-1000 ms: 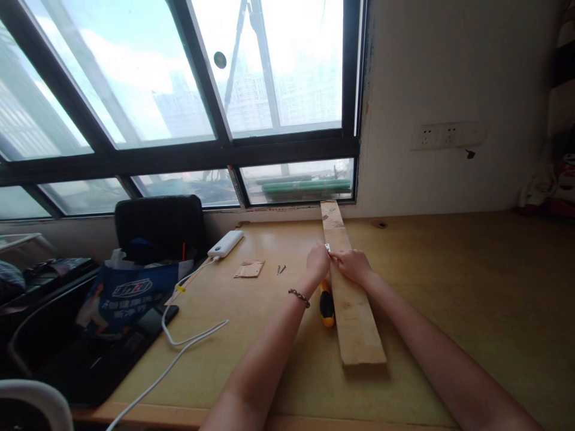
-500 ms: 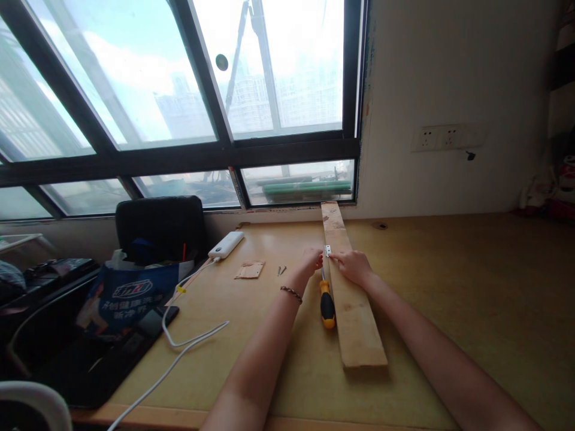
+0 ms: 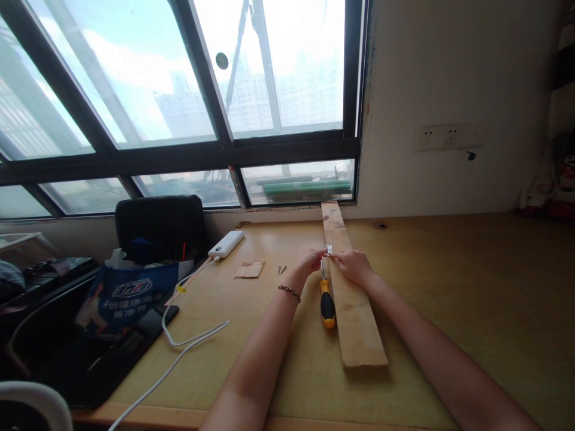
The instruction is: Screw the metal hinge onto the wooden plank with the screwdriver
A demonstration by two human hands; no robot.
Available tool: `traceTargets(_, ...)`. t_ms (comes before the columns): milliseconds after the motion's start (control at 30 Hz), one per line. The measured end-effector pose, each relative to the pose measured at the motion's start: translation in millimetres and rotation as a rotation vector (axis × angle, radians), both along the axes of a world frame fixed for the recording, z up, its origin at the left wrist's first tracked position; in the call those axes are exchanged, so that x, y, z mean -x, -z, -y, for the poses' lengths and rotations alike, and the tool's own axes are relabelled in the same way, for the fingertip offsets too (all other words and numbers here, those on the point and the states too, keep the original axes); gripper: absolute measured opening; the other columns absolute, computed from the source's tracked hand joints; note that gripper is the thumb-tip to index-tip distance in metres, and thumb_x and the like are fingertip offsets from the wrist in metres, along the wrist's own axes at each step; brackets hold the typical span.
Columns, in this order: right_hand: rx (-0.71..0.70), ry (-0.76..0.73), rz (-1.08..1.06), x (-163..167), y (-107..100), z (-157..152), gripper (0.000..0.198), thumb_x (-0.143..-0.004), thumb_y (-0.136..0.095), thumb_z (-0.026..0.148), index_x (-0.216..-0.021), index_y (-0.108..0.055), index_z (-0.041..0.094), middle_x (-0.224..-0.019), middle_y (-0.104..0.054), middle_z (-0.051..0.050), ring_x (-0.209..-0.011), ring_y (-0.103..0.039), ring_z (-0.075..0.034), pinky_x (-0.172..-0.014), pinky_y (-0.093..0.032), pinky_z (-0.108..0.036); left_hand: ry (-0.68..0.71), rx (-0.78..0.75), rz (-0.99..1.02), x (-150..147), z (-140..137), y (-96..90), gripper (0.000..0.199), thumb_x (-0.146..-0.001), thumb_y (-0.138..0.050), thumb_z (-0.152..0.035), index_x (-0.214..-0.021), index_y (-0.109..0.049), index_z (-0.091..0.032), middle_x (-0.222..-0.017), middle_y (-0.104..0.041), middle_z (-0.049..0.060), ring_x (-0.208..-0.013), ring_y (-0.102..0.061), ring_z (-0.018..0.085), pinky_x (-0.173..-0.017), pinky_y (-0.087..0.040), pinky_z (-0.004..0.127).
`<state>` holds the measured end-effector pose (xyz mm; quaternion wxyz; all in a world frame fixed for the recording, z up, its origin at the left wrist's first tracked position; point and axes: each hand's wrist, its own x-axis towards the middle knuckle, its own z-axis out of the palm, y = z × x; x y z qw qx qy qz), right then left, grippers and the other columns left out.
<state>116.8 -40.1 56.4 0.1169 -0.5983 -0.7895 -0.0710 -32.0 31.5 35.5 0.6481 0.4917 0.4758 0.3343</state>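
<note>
A long wooden board [image 3: 359, 323] lies on the table, its far end by the window. On its left edge, about midway along, sits a small metal hinge [image 3: 329, 248] with dark screw holes. My left hand [image 3: 311, 263] is closed, its fingertips at the hinge's left side. From the right, my right hand [image 3: 354, 265] lies across the board, fingers closed and fingertips at the hinge's near edge. A yellow-and-black screwdriver [image 3: 327, 305] rests along the board's left side, its shaft pointing toward my left hand.
Two screws [image 3: 281, 270] and a small flat brown piece [image 3: 250, 269] lie left of my left hand. A white power bank [image 3: 226, 244] with a white cable [image 3: 197, 340] is on the table's left side. Beyond that edge stand a black chair [image 3: 162, 224] and a blue bag [image 3: 130, 293].
The hinge has shifted slightly to the right on the board. My left fingertips have moved right with it, while my right hand stays nearly still.
</note>
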Motion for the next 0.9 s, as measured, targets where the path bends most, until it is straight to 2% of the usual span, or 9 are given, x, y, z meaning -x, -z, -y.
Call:
traceTargets(267,-0.012,0.012,-0.004,0,0,0,0.034,-0.089,-0.031,0.034,-0.116,-0.052,0.038,-0.097,-0.065,-0.002,-0.081,-0.060,-0.017,-0.066,-0.040,-0.026,0.012,-0.104,-0.180,2,4,-6.9,0.022,-0.069,-0.060,-0.033,-0.062,-0.052,-0.013,-0.043,-0.024,-0.009,-0.036,-0.020,0.002,-0.040,-0.014,0.020)
traceTargets(433,-0.021,0.003,-0.034,0,2,0,0.034,-0.089,-0.030,0.036,-0.115,-0.053,0.038,-0.097,-0.065,-0.001,-0.081,-0.061,-0.018,-0.067,-0.041,-0.026,-0.052,-0.275,-0.429,-3,3,-11.1,0.018,-0.068,-0.057,-0.027,-0.057,-0.056,-0.013,-0.039,-0.026,-0.008,-0.036,-0.025,0.005,-0.042,-0.016,0.022)
traceTargets(600,-0.033,0.057,-0.133,-2,6,-3,0.037,-0.089,-0.031,0.028,-0.121,-0.048,0.033,-0.109,-0.062,-0.002,-0.091,-0.059,-0.017,-0.074,-0.041,-0.025,-0.172,-0.470,-0.637,8,0,-27.8,0.018,-0.069,-0.051,-0.021,-0.053,-0.056,-0.013,-0.043,-0.038,-0.003,-0.045,-0.035,0.008,-0.046,-0.019,0.023)
traceTargets(733,-0.043,0.123,-0.185,-3,8,-4,0.038,-0.090,-0.027,0.028,-0.121,-0.049,0.030,-0.104,-0.064,-0.003,-0.088,-0.060,-0.017,-0.074,-0.042,-0.026,-0.265,-0.586,-0.737,55,7,-31.5,0.025,-0.078,-0.040,-0.026,-0.068,-0.059,-0.013,-0.061,-0.054,0.003,-0.059,-0.046,0.012,-0.052,-0.025,0.024)
traceTargets(800,-0.043,0.126,-0.190,-3,8,-4,0.037,-0.090,-0.027,0.030,-0.118,-0.051,0.030,-0.102,-0.065,-0.003,-0.086,-0.061,-0.017,-0.072,-0.041,-0.026,-0.324,-0.697,-0.935,92,14,-25.6,0.030,-0.081,-0.035,-0.030,-0.075,-0.060,-0.015,-0.069,-0.059,0.006,-0.065,-0.050,0.015,-0.055,-0.027,0.024)
traceTargets(833,-0.041,0.126,-0.191,-3,8,-4,0.037,-0.090,-0.027,0.031,-0.116,-0.053,0.031,-0.102,-0.065,-0.003,-0.085,-0.061,-0.017,-0.071,-0.041,-0.026,-0.350,-0.702,-1.024,113,17,-21.3,0.032,-0.082,-0.034,-0.033,-0.075,-0.060,-0.015,-0.072,-0.061,0.007,-0.067,-0.052,0.016,-0.056,-0.028,0.024)
traceTargets(900,-0.033,0.128,-0.188,-2,7,-4,0.036,-0.090,-0.027,0.034,-0.111,-0.056,0.031,-0.100,-0.065,-0.003,-0.085,-0.061,-0.018,-0.070,-0.041,-0.027,-0.389,-0.608,-1.177,155,22,-12.5,0.034,-0.081,-0.034,-0.037,-0.074,-0.061,-0.017,-0.075,-0.063,0.008,-0.072,-0.055,0.019,-0.056,-0.030,0.024)
